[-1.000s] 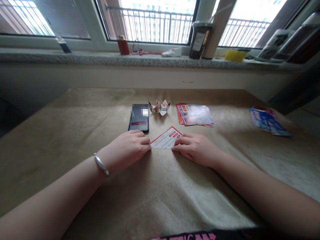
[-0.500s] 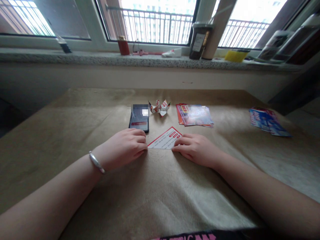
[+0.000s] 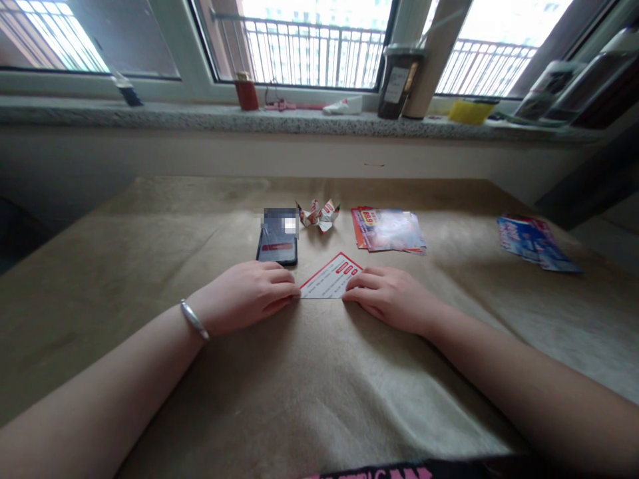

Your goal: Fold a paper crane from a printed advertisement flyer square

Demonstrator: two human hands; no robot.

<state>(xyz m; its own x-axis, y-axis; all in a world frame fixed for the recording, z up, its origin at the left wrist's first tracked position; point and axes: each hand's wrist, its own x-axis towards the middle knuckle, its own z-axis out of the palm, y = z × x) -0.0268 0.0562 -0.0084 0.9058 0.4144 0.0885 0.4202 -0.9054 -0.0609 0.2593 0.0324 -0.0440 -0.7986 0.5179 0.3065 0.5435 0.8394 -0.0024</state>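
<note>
A sheet of printed paper (image 3: 327,283), white with a red edge and folded into a triangle, lies on the table with its straight edge towards me. At its left corner the closed fingers of my left hand (image 3: 257,291) hold it down, and a silver bangle circles that wrist. My right hand (image 3: 387,296) is closed over the right corner, hiding it and the fingertips beneath. Just beyond my left hand lies a dark phone (image 3: 277,239), its screen partly blurred. Beside the phone stands a small folded paper shape (image 3: 319,216) with pointed tips.
A stack of colourful printed leaflets (image 3: 392,229) lies behind my right hand. More blue and red leaflets (image 3: 536,243) are fanned out at the far right. Brown covering (image 3: 309,386) drapes the table. Along the windowsill (image 3: 194,118) stand a dark jar (image 3: 397,83) and a yellow container (image 3: 472,111).
My left hand has slid slightly right and towards me along the folded paper, showing more of the phone's near edge. My right hand stays almost in place.
</note>
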